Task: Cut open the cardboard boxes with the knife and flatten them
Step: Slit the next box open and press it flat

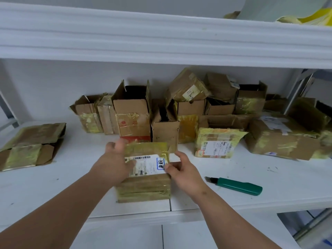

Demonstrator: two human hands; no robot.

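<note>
A small cardboard box [143, 187], wrapped in yellowish tape and bearing a white shipping label, sits at the front middle of the white shelf [80, 186]. My left hand [115, 162] grips its left side and far top edge. My right hand [183, 169] holds its right edge, with the thumb on the label's corner. A green-handled utility knife [239, 186] lies on the shelf to the right of my right hand, blade out and pointing left; no hand touches it.
Several taped and opened cardboard boxes [133, 115] crowd the back of the shelf from middle to right. Flattened cardboard [30, 146] lies at the left. A second white shelf [161, 38] overhangs above. The shelf's front edge is just below the held box.
</note>
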